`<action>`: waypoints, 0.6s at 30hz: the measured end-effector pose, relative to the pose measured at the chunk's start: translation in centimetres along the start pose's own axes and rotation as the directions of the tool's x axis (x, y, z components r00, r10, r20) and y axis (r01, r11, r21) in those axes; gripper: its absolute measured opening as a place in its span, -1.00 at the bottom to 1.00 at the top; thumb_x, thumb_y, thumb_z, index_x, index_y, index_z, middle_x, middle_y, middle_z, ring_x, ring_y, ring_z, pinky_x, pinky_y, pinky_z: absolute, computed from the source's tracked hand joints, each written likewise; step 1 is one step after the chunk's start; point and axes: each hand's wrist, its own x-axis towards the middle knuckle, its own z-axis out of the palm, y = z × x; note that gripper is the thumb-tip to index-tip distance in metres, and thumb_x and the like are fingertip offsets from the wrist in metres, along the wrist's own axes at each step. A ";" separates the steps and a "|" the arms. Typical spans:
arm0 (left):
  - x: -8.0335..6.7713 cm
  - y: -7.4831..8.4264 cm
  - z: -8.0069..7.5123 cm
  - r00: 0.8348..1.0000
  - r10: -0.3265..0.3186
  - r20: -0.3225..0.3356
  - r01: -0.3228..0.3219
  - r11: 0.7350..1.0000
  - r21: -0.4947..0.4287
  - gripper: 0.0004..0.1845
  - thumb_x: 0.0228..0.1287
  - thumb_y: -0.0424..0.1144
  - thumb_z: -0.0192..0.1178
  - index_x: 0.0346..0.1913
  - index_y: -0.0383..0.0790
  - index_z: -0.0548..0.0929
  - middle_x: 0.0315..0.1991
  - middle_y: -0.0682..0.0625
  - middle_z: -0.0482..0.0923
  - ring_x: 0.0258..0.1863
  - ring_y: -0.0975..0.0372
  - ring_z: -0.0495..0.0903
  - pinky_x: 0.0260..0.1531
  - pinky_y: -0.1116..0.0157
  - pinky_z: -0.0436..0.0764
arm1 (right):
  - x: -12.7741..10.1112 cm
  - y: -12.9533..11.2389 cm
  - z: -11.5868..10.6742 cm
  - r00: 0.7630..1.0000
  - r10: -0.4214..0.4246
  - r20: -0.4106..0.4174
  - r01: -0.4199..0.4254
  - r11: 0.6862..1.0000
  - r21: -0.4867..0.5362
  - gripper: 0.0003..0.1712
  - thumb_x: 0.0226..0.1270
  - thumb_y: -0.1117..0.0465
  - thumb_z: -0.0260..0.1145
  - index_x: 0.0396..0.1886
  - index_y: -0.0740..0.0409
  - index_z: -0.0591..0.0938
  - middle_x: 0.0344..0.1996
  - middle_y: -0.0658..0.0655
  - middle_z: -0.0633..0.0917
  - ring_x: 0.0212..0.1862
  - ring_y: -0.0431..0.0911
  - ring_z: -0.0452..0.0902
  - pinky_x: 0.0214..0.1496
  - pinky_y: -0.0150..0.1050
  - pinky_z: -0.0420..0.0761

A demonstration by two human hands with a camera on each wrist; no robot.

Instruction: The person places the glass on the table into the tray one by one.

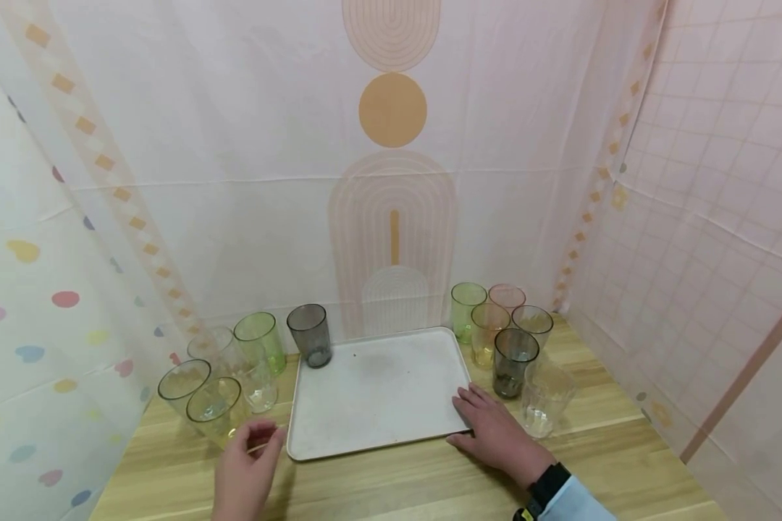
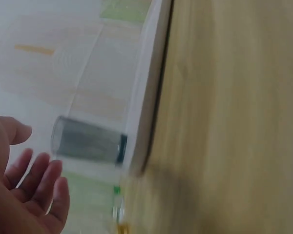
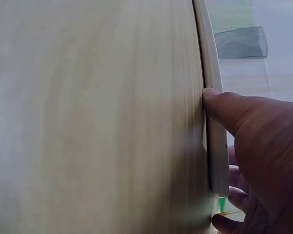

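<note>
My right hand (image 1: 495, 431) grips the near right corner of the tray (image 1: 378, 391) on the counter (image 1: 430, 477), thumb on its edge, while my left hand (image 1: 244, 470) hovers open beside the tray's left corner.

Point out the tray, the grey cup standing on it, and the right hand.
tray (image 1: 378, 398): head view, bare middle of its white surface.
grey cup (image 1: 309, 335): head view, middle of its side wall.
right hand (image 1: 495, 430): head view, back of the hand at the tray's near right corner.

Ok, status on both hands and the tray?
Right hand holds tray at near right corner. Left hand open, off the tray, by the left cups. One grey cup on tray.
</note>
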 end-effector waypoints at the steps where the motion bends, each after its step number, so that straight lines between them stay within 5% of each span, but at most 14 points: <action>1: -0.2 -0.3 -0.6 1.000 -0.012 -0.026 0.012 1.000 0.016 -0.81 0.51 -0.27 0.46 0.01 -0.30 0.74 -0.10 -0.09 0.79 -0.20 0.48 0.68 -0.20 0.63 0.64 | 0.0 0.1 0.0 1.000 -0.002 -0.002 0.002 1.000 0.001 -0.09 0.50 -0.24 0.52 0.59 0.24 0.54 0.65 0.27 0.43 0.73 0.30 0.13 0.64 0.39 0.28; 11: 0.1 -4.3 -5.2 0.970 -0.128 -0.208 0.166 0.971 0.172 -0.69 0.40 -0.05 0.57 -0.26 -0.20 0.71 -0.43 0.10 0.77 -0.48 0.57 0.55 -0.45 0.60 0.48 | 0.2 0.2 0.2 1.000 0.012 0.014 -0.012 1.000 -0.003 -0.08 0.50 -0.26 0.50 0.61 0.20 0.53 0.66 0.24 0.41 0.74 0.27 0.10 0.66 0.40 0.26; 15: 1.1 -5.1 -6.0 0.956 -0.170 -0.238 0.207 0.969 0.137 -0.39 0.37 0.06 0.59 0.11 -0.36 0.58 -0.06 -0.13 0.69 -0.17 0.32 0.62 -0.35 0.63 0.44 | 0.1 0.1 0.1 1.000 0.016 0.016 -0.016 1.000 -0.004 -0.08 0.51 -0.26 0.50 0.62 0.19 0.53 0.67 0.23 0.40 0.74 0.27 0.09 0.66 0.39 0.25; 18: 2.0 -5.0 -6.1 0.963 -0.177 -0.204 0.198 0.976 0.088 -0.01 0.35 0.10 0.59 0.52 -0.45 0.29 0.30 -0.34 0.42 0.24 -0.05 0.50 0.05 0.37 0.61 | 0.0 0.0 0.0 1.000 0.011 0.007 -0.011 1.000 -0.007 -0.08 0.50 -0.26 0.50 0.61 0.21 0.54 0.67 0.24 0.41 0.74 0.27 0.11 0.66 0.39 0.26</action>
